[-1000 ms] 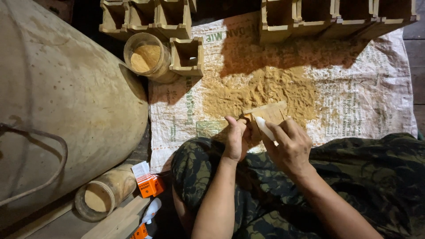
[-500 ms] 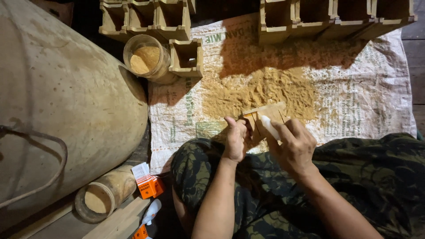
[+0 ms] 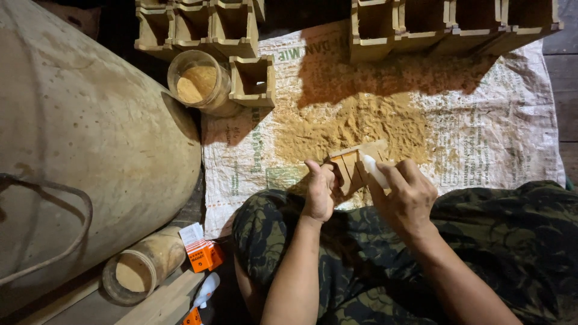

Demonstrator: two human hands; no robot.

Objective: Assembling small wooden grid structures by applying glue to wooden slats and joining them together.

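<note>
Here: left hand (image 3: 319, 195) fingers grip wooden box (image 3: 356, 165) | right hand (image 3: 406, 195) fingers pinch white piece (image 3: 374, 170), mostly hidden

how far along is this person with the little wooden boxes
Done, by the look of it: open-topped square wooden boxes stand in rows at the top left and top right. In hand: the left hand steadies a small slatted wooden piece while the right hand holds a small white object against it, above the sawdust-covered woven sack. What is left cannot be judged here.

Two hands (image 3: 361, 192), two jars of sawdust (image 3: 198, 84), one woven sack (image 3: 512, 132), one small wooden box (image 3: 358, 165)
</note>
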